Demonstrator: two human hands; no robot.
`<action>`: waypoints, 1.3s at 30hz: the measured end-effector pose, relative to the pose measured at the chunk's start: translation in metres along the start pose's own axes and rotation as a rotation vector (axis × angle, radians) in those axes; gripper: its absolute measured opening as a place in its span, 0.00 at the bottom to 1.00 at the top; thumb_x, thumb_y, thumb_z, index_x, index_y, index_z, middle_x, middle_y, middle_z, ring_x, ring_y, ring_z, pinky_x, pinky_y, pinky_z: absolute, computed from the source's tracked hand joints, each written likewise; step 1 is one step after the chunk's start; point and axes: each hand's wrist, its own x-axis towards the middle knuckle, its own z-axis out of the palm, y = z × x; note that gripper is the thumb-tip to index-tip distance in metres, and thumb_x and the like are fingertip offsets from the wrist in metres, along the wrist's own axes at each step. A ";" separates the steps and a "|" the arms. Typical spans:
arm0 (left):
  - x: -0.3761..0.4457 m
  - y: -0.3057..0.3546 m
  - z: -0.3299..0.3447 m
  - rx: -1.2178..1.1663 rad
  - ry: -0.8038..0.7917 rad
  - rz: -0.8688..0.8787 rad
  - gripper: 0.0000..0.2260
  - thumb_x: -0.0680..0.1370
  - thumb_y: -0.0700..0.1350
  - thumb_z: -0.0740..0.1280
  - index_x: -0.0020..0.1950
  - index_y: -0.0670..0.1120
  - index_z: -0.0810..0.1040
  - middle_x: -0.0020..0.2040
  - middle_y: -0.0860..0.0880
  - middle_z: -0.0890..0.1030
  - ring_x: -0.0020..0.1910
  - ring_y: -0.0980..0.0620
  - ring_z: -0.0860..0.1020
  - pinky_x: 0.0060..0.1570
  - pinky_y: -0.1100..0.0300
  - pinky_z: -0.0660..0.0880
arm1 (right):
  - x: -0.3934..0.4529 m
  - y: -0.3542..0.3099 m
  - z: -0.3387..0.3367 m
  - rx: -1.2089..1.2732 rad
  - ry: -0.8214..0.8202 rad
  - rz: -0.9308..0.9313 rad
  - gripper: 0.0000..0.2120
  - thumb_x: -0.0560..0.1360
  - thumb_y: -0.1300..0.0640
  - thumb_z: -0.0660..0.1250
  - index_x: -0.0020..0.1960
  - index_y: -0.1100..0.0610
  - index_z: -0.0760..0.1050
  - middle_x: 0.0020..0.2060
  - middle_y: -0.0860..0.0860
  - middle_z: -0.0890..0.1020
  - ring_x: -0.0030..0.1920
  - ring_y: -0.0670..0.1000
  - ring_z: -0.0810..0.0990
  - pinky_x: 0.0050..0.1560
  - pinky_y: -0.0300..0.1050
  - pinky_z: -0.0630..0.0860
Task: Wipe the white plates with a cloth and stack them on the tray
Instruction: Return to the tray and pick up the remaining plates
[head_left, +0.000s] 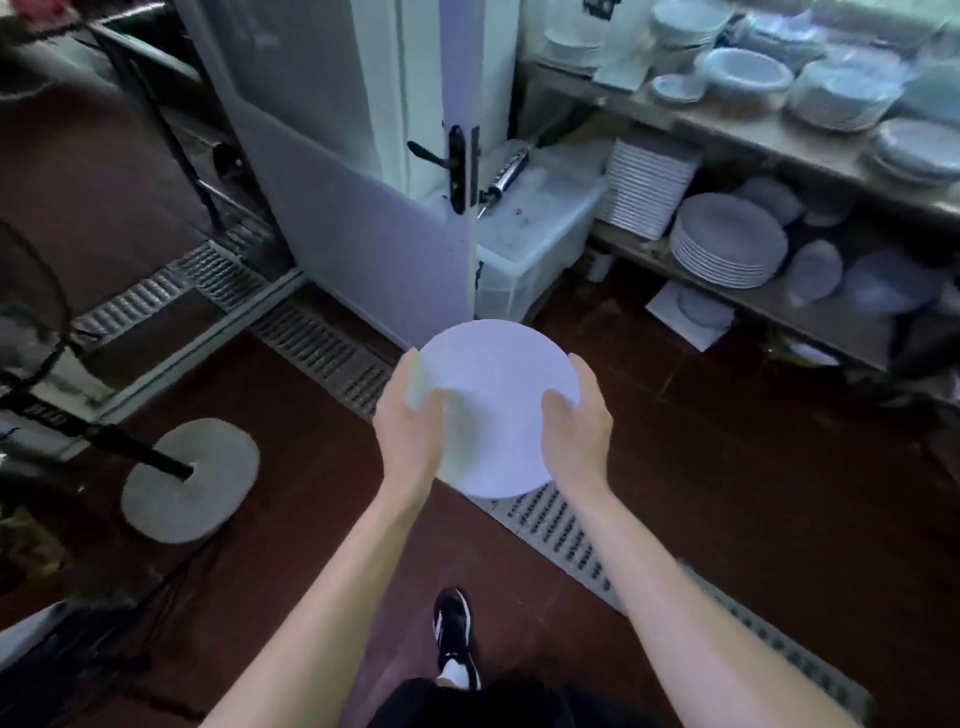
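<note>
Left hand (410, 441) gripping the left rim of the white plate (498, 410), thumb curled on top, perhaps with a pale cloth (418, 387) pinched there, not certain. Plate held in the air above the brown floor (727, 493), tilted. Right hand (576, 431) clasping the right rim. Probably stiff, smooth, breakable; best held at opposite rims.

Back-of-house dish storage of a restaurant or catering kitchen. Evidence: open shelving (769, 130) at far right, stacked on several tiers with white plates (727, 241) and bowls (745, 73); metal floor drain grates (322, 353) set in the dark red floor (727, 467); clear plastic storage bin (535, 244) beside a white door (363, 182).
</note>
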 end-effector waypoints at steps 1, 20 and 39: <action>0.007 0.004 0.012 -0.002 -0.029 0.009 0.21 0.75 0.38 0.64 0.66 0.54 0.79 0.62 0.54 0.82 0.63 0.49 0.78 0.63 0.51 0.74 | 0.010 -0.002 -0.005 0.005 0.030 0.011 0.29 0.76 0.57 0.59 0.75 0.41 0.65 0.67 0.40 0.73 0.66 0.45 0.70 0.61 0.45 0.68; 0.045 0.080 0.373 0.136 -0.554 0.217 0.28 0.76 0.40 0.64 0.77 0.52 0.70 0.68 0.60 0.74 0.69 0.53 0.72 0.70 0.45 0.72 | 0.202 0.032 -0.245 0.015 0.640 0.042 0.26 0.75 0.63 0.63 0.73 0.52 0.71 0.62 0.47 0.79 0.61 0.49 0.76 0.62 0.45 0.73; 0.035 0.134 0.656 0.085 -0.739 0.211 0.28 0.70 0.42 0.65 0.71 0.54 0.75 0.62 0.61 0.81 0.60 0.61 0.78 0.60 0.67 0.73 | 0.370 0.059 -0.444 -0.001 0.808 0.120 0.27 0.75 0.63 0.65 0.74 0.54 0.70 0.67 0.51 0.77 0.66 0.50 0.75 0.66 0.39 0.69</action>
